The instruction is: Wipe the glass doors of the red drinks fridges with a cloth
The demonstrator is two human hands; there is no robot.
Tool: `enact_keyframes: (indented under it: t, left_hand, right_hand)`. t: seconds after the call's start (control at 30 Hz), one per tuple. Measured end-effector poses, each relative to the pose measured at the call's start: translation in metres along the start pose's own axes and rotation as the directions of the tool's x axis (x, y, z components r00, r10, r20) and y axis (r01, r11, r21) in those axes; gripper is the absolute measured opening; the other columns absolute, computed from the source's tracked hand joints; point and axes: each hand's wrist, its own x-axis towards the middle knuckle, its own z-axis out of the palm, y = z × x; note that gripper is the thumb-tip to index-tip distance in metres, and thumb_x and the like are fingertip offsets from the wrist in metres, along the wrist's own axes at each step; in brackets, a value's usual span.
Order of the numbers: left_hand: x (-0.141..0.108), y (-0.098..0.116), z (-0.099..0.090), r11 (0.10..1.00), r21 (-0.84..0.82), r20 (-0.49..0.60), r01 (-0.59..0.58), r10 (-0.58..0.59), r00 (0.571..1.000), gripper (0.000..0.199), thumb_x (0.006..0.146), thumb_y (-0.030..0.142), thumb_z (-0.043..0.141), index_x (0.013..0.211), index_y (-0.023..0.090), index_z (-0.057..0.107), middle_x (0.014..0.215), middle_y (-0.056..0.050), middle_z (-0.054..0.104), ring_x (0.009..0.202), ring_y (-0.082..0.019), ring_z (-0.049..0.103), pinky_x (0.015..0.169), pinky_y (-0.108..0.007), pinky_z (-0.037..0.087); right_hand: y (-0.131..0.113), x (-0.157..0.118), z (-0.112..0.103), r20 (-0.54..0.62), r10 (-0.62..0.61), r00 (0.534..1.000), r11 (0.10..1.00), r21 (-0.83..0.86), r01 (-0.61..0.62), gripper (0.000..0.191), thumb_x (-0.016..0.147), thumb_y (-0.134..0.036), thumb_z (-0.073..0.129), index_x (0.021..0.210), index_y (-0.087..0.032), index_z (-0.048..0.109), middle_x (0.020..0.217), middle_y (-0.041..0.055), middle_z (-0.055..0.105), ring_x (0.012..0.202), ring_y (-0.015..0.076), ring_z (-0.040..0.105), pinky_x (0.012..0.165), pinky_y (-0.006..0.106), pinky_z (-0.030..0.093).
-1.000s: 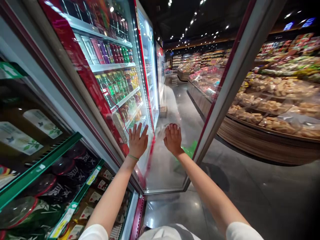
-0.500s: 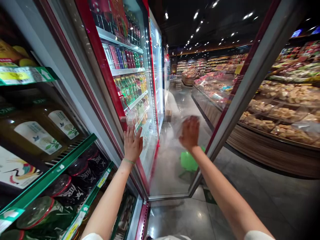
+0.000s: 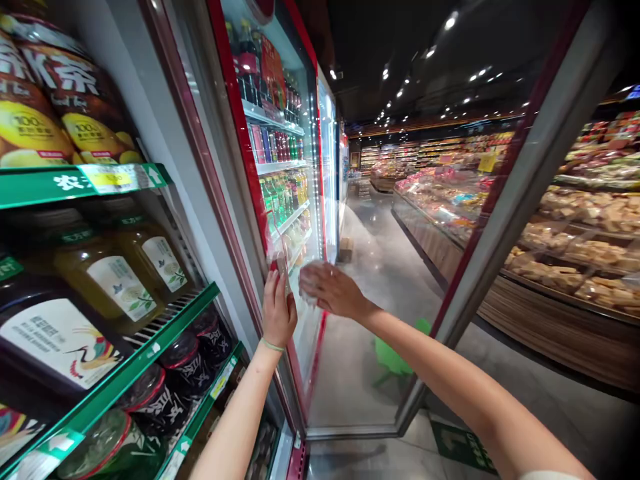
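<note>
My left hand (image 3: pixel 279 312) rests near the hinge side of the open glass door (image 3: pixel 360 360), fingers stretched upward and thumb apart, with a thin pale green band at its wrist. Beyond its fingertips is a pale, blurred shape that may be a reflection. My right hand (image 3: pixel 327 288) reaches across the pane, close to the left one. Motion smears its fingers, and a whitish patch lies over them; I cannot tell whether that is a cloth or a reflection. Large bottles (image 3: pixel 117 283) of yellowish drink stand on the cooler shelf (image 3: pixel 175 320) left of my left hand.
Behind the glass stands a red-framed drinks cooler (image 3: pixel 245 153). A green stool (image 3: pixel 393 353) shows through the pane. The door's metal frame (image 3: pixel 465 273) slants up on the right. Past it, a wood-sided display counter (image 3: pixel 540 320) holds packaged food.
My right hand has swept left across the glass toward my left hand. My left hand sits slightly lower and further right in view. The camera view has shifted, showing more of the left shelves.
</note>
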Motion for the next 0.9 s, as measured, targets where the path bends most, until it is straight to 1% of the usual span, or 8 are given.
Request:
enact_keyframes:
  t: [0.07, 0.13, 0.33, 0.43, 0.53, 0.63, 0.7, 0.9]
  left_hand:
    - [0.003, -0.001, -0.009, 1.000, -0.006, -0.010, -0.029, 0.029, 1.000, 0.066, 0.101, 0.014, 0.045, 0.163, 0.023, 0.026, 0.162, -0.020, 0.040, 0.155, -0.028, 0.033, 0.122, -0.051, 0.040]
    - [0.009, -0.002, -0.016, 0.999, 0.006, -0.031, -0.047, 0.047, 0.998, 0.066, 0.101, 0.013, 0.045, 0.163, 0.023, 0.027, 0.161, -0.019, 0.043, 0.154, -0.028, 0.035, 0.122, -0.051, 0.042]
    - [0.054, -0.007, -0.026, 0.994, 0.087, -0.089, -0.066, 0.074, 0.993, 0.068, 0.099, 0.012, 0.046, 0.164, 0.023, 0.028, 0.156, -0.018, 0.049, 0.155, -0.029, 0.033, 0.122, -0.054, 0.042]
    - [0.088, -0.014, -0.030, 0.986, 0.143, -0.108, -0.083, 0.099, 0.989, 0.068, 0.100, 0.015, 0.049, 0.164, 0.024, 0.027, 0.156, -0.019, 0.048, 0.156, -0.031, 0.032, 0.123, -0.056, 0.039]
    - [0.122, -0.021, -0.038, 0.978, 0.169, -0.150, -0.120, 0.146, 0.978, 0.070, 0.100, 0.018, 0.050, 0.165, 0.024, 0.024, 0.160, -0.020, 0.043, 0.157, -0.032, 0.030, 0.124, -0.057, 0.037]
    - [0.151, -0.027, -0.048, 0.976, 0.175, -0.200, -0.130, 0.164, 0.966, 0.070, 0.101, 0.020, 0.050, 0.165, 0.023, 0.022, 0.163, -0.020, 0.038, 0.157, -0.033, 0.028, 0.125, -0.056, 0.035]
    - [0.168, -0.030, -0.052, 0.976, 0.182, -0.234, -0.121, 0.163, 0.958, 0.071, 0.101, 0.021, 0.050, 0.165, 0.024, 0.022, 0.165, -0.019, 0.036, 0.157, -0.033, 0.027, 0.125, -0.055, 0.035]
    - [0.209, -0.025, -0.036, 0.945, 0.262, -0.255, -0.198, 0.266, 0.930, 0.073, 0.099, 0.025, 0.055, 0.165, 0.022, 0.024, 0.163, -0.018, 0.040, 0.156, -0.032, 0.032, 0.124, -0.054, 0.039]
  right_hand:
    - [-0.005, -0.003, 0.006, 0.038, -0.165, 0.986, 0.986, -0.015, 0.165, 0.047, 0.101, -0.024, 0.050, 0.147, -0.032, 0.055, 0.162, -0.0013, 0.046, 0.152, 0.0170, 0.039, 0.126, 0.041, 0.040]
    - [0.011, 0.012, -0.007, 0.026, -0.232, 0.972, 0.969, -0.079, 0.233, 0.048, 0.102, -0.017, 0.048, 0.148, -0.030, 0.054, 0.161, -0.0006, 0.047, 0.153, 0.0156, 0.039, 0.126, 0.039, 0.041]
    - [0.107, 0.156, -0.132, -0.151, -0.117, 0.982, 0.946, -0.317, 0.064, 0.060, 0.106, -0.025, 0.045, 0.163, -0.018, 0.030, 0.168, 0.0100, 0.035, 0.159, 0.0277, 0.023, 0.132, 0.052, 0.025]
    - [0.126, 0.214, -0.172, -0.257, -0.098, 0.962, 0.933, -0.360, -0.001, 0.058, 0.109, -0.029, 0.036, 0.163, -0.009, 0.027, 0.169, 0.0142, 0.033, 0.159, 0.0279, 0.023, 0.133, 0.051, 0.020]
    - [0.115, 0.228, -0.165, -0.147, -0.242, 0.959, 0.914, -0.366, 0.174, 0.057, 0.107, -0.031, 0.040, 0.158, -0.005, 0.037, 0.163, 0.0169, 0.042, 0.157, 0.0286, 0.030, 0.133, 0.049, 0.022]
    - [0.102, 0.220, -0.145, 0.033, -0.454, 0.891, 0.832, -0.343, 0.436, 0.057, 0.103, -0.031, 0.047, 0.156, -0.011, 0.043, 0.162, 0.0111, 0.046, 0.156, 0.0241, 0.033, 0.133, 0.044, 0.025]
    - [0.110, 0.225, -0.148, 0.054, -0.500, 0.865, 0.799, -0.358, 0.484, 0.059, 0.102, -0.032, 0.047, 0.158, -0.015, 0.039, 0.164, 0.0076, 0.043, 0.156, 0.0215, 0.031, 0.133, 0.043, 0.025]
    - [0.175, 0.307, -0.240, -0.207, -0.290, 0.934, 0.862, -0.480, 0.161, 0.058, 0.105, -0.032, 0.041, 0.159, -0.009, 0.037, 0.165, 0.0137, 0.040, 0.156, 0.0265, 0.033, 0.130, 0.051, 0.028]
